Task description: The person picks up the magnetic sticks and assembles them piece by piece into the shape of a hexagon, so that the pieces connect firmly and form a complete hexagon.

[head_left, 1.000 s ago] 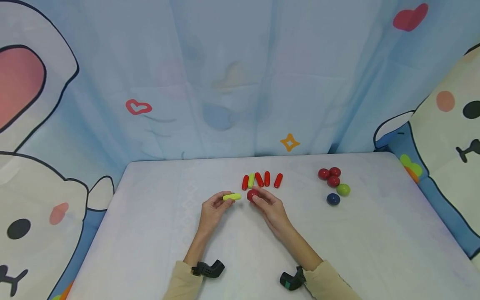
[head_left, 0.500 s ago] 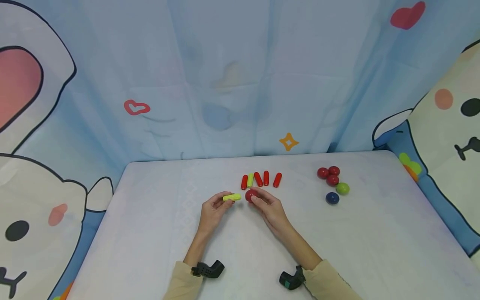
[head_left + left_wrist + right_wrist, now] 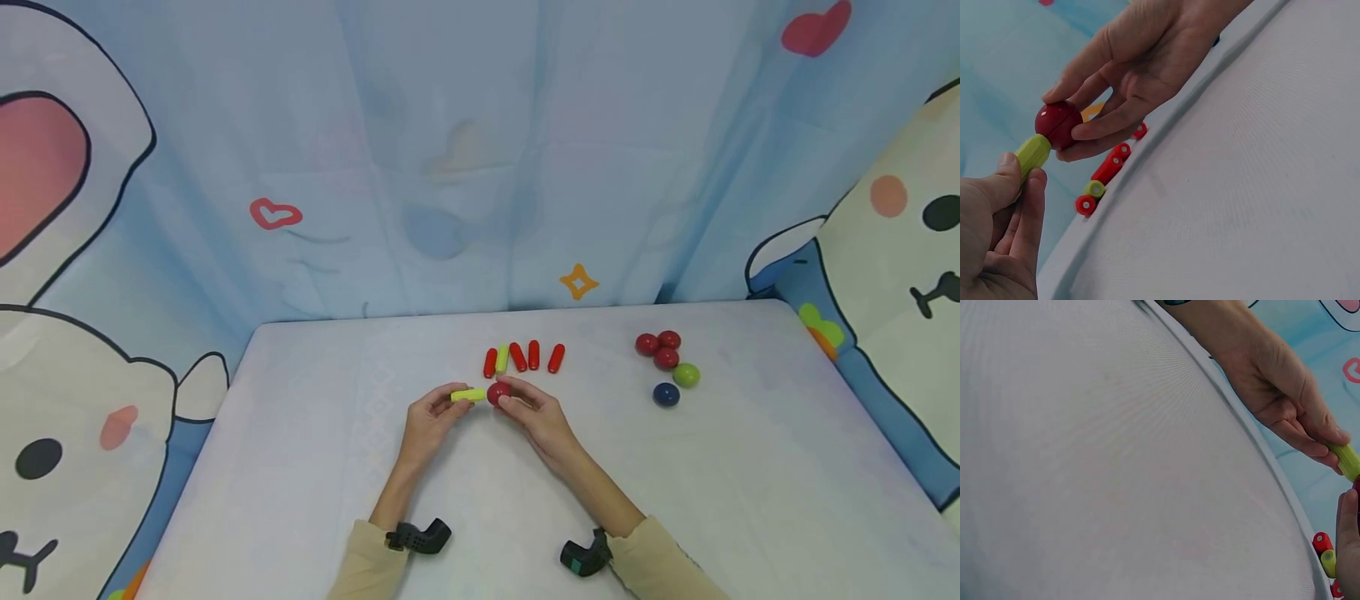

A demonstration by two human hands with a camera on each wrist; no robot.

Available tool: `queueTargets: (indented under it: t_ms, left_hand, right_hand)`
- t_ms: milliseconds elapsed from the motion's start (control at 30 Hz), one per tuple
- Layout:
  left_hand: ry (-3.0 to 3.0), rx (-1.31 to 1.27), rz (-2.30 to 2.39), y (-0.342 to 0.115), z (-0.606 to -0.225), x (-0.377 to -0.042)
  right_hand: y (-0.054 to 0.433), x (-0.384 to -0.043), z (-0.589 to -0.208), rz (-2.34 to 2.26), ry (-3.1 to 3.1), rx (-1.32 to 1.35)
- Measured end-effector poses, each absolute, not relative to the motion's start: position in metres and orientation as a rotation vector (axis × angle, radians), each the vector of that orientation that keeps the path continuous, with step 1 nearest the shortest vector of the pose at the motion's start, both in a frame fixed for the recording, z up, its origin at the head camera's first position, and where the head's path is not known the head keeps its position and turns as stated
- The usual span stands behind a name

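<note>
My left hand (image 3: 433,418) pinches a yellow-green rod (image 3: 468,395) between thumb and fingers, its free end pointing right. A glossy red ball (image 3: 498,393) sits between the thumb and fingertips of my right hand (image 3: 542,422). In the left wrist view, the rod (image 3: 1034,154) meets the underside of the ball (image 3: 1059,125), end against surface. The right wrist view catches the rod (image 3: 1346,460) in the left hand (image 3: 1291,406), with most of the ball cut off by the frame edge.
Just beyond the hands lie several red rods (image 3: 534,355) and one yellow-green rod (image 3: 502,359). At the back right of the white table (image 3: 750,467) are several red balls (image 3: 666,358), a green ball (image 3: 686,375) and a dark blue ball (image 3: 666,395). A printed curtain (image 3: 465,100) hangs behind.
The gap between rod and ball has closed: the red ball has moved slightly left and the rod slightly right until they meet. The things lying on the table have stayed put.
</note>
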State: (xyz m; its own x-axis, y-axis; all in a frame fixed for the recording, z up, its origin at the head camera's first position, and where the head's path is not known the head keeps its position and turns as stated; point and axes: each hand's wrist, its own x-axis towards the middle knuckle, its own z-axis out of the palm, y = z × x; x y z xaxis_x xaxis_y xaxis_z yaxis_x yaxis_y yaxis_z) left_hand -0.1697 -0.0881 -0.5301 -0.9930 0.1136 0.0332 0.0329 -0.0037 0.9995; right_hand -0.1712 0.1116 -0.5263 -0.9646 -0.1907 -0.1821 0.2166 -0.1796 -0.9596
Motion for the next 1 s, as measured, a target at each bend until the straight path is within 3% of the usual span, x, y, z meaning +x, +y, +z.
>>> queueTargets:
  t_ms: [667,1000]
  left_hand:
    - [2.332,0.251,2.029,-0.083,-0.534,-0.166]
    - [2.342,0.201,2.048,-0.084,-0.518,-0.161]
  right_hand:
    - [0.11,-0.171,-0.531,-2.096,1.93,0.049]
    - [0.11,-0.171,-0.53,-2.119,1.962,0.09]
